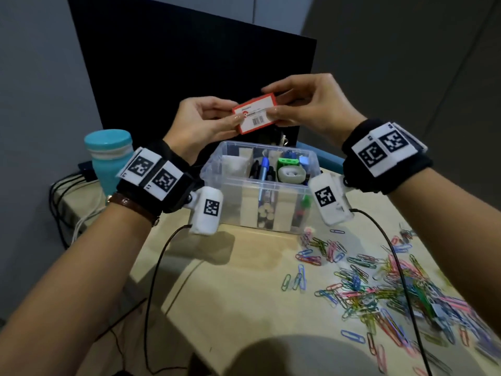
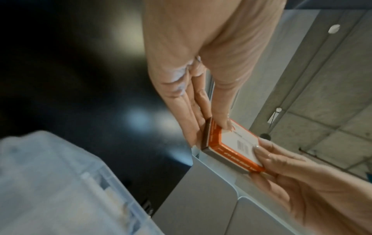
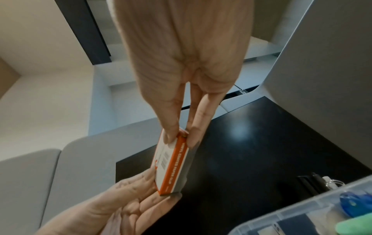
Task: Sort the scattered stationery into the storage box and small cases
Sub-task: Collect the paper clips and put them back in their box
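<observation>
Both hands hold a small red-and-white paper-clip case (image 1: 254, 114) up in the air above the clear storage box (image 1: 309, 161). My left hand (image 1: 200, 123) pinches the case's left end, thumb on its labelled face (image 2: 237, 141). My right hand (image 1: 301, 104) pinches its right end between thumb and fingers, as the right wrist view shows on the case (image 3: 171, 160). The storage box has card dividers and holds pens, a tape roll and a green item. A heap of coloured paper clips (image 1: 393, 289) lies scattered on the beige table (image 1: 230, 294) at the right.
A turquoise bottle (image 1: 108, 156) stands at the table's left edge, with cables hanging beside it. A dark monitor (image 1: 189, 63) stands behind the box. Thin black wires run from both wrist units across the table.
</observation>
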